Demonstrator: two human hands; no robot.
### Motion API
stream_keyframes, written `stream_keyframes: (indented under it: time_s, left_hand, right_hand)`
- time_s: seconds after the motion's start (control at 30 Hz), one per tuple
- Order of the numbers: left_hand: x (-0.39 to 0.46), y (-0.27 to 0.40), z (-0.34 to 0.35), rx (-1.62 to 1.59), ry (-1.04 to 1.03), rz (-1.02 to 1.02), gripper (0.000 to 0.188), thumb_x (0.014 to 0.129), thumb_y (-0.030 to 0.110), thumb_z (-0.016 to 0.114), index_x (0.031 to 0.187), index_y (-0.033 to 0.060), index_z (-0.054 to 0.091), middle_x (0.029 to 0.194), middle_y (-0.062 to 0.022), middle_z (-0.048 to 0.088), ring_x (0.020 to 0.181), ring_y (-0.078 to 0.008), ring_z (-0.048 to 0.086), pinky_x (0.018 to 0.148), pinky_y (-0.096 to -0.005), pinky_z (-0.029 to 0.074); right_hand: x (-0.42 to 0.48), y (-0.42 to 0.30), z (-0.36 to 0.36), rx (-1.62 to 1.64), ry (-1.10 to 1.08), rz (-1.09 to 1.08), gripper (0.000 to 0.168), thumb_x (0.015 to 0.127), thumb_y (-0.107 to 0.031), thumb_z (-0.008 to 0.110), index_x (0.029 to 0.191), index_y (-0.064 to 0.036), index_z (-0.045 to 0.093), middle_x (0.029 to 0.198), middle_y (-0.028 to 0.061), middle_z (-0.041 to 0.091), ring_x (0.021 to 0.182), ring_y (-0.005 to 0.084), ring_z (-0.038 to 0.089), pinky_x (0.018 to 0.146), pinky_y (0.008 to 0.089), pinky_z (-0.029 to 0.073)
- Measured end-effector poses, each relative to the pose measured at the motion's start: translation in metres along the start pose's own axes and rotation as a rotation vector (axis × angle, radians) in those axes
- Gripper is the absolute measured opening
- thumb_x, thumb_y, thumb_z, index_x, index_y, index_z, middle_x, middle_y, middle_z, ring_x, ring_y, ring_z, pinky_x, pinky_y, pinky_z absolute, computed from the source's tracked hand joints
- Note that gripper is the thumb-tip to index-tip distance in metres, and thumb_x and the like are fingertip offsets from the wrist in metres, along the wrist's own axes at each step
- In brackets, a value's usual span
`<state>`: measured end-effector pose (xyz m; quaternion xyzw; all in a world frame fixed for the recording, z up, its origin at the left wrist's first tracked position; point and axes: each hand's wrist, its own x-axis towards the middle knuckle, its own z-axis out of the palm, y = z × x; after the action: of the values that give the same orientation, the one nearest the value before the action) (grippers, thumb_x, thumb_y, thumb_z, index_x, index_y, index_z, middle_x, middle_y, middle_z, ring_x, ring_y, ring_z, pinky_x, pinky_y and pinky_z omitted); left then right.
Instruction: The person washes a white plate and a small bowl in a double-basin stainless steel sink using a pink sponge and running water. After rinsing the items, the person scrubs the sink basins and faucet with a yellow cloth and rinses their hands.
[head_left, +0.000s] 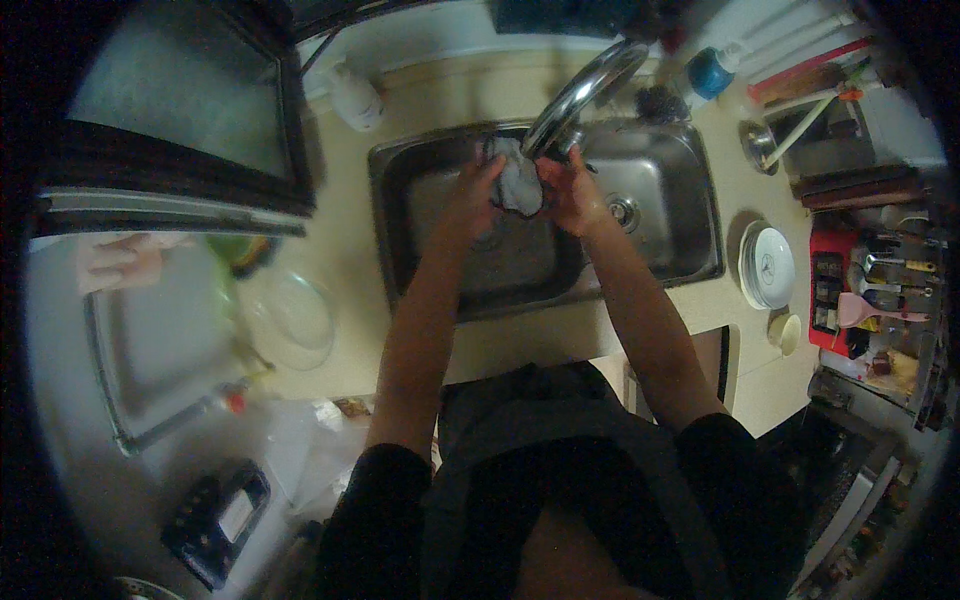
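Note:
Over the left basin of a double stainless steel sink (442, 202), a wet-looking pale cloth (519, 184) with dark edges hangs between my hands, below the spout of a chrome faucet (581, 90). My left hand (480, 191) grips the cloth's left side, thumb towards it. My right hand (571, 191) is at the cloth's right side, close under the faucet; its fingers are bent, and whether they grip the cloth is unclear. Water flow cannot be made out.
Behind the sink stand a white bottle (356, 97) and a blue soap bottle (709, 73). Stacked plates (769, 266) and a small cream cup (785, 334) are on the right counter. A clear glass lid or dish (292, 319) lies left. Utensils, including a pink spatula (862, 309), are at far right.

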<state>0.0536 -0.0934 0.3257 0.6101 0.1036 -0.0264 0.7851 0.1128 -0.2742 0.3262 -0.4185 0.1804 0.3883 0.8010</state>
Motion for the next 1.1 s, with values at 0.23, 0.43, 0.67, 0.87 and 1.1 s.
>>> stream_keyframes:
  time_s: [0.23, 0.43, 0.67, 0.87, 1.1]
  left_hand:
    - [0.004, -0.004, 0.041, 0.486, 0.105, -0.091, 0.058, 0.082, 0.034, 0.054, 0.127, 0.0022, 0.036, 0.13, -0.0195, 0.039, 0.119, -0.0292, 0.039, 0.093, -0.0406, 0.034]
    - [0.01, -0.059, 0.066, 0.354, 0.349, 0.456, 0.047, 0.084, 0.026, 0.05, 0.121, -0.0005, 0.038, 0.134, -0.0229, 0.03, 0.126, -0.0334, 0.028, 0.1, -0.0393, 0.027]
    - [0.017, -0.083, 0.055, 0.143, 0.248, 0.413, 0.049, 0.092, 0.029, 0.036, 0.13, 0.001, 0.029, 0.138, -0.0195, 0.025, 0.126, -0.0309, 0.029, 0.103, -0.0384, 0.025]
    - [0.02, -0.045, 0.052, 0.917, 0.596, 0.376, 0.054, 0.085, 0.029, 0.045, 0.132, 0.0049, 0.033, 0.136, -0.023, 0.029, 0.128, -0.0358, 0.026, 0.104, -0.0421, 0.021]
    - [0.017, -0.051, 0.019, 0.048, 0.315, 0.336, 0.055, 0.087, 0.03, 0.046, 0.132, 0.0034, 0.032, 0.13, -0.0175, 0.04, 0.119, -0.027, 0.038, 0.097, -0.0358, 0.032]
  right_hand:
    - [-0.004, 0.029, 0.049, 0.14, -0.042, -0.038, 0.051, 0.082, -0.058, 0.045, 0.104, -0.013, 0.057, 0.1, 0.0043, 0.06, 0.095, 0.0232, 0.053, 0.086, 0.0442, 0.04]
    - [0.007, 0.028, 0.024, 0.238, -0.11, 0.052, 0.039, 0.081, -0.048, 0.053, 0.098, -0.013, 0.057, 0.084, 0.0056, 0.06, 0.074, 0.0205, 0.056, 0.069, 0.0338, 0.047]
    - [-0.008, 0.024, 0.053, 0.071, -0.113, -0.145, 0.044, 0.085, -0.05, 0.046, 0.105, -0.012, 0.056, 0.091, 0.0025, 0.06, 0.081, 0.0188, 0.055, 0.072, 0.0324, 0.044]
    - [-0.017, 0.042, 0.055, 0.189, -0.186, -0.088, 0.035, 0.091, -0.04, 0.043, 0.109, -0.011, 0.052, 0.101, 0.0029, 0.056, 0.096, 0.019, 0.052, 0.088, 0.0326, 0.041]
    - [0.01, 0.036, 0.028, 0.302, -0.208, -0.169, 0.032, 0.089, -0.044, 0.045, 0.092, -0.012, 0.053, 0.076, -0.0002, 0.056, 0.072, 0.0168, 0.054, 0.069, 0.0342, 0.046]
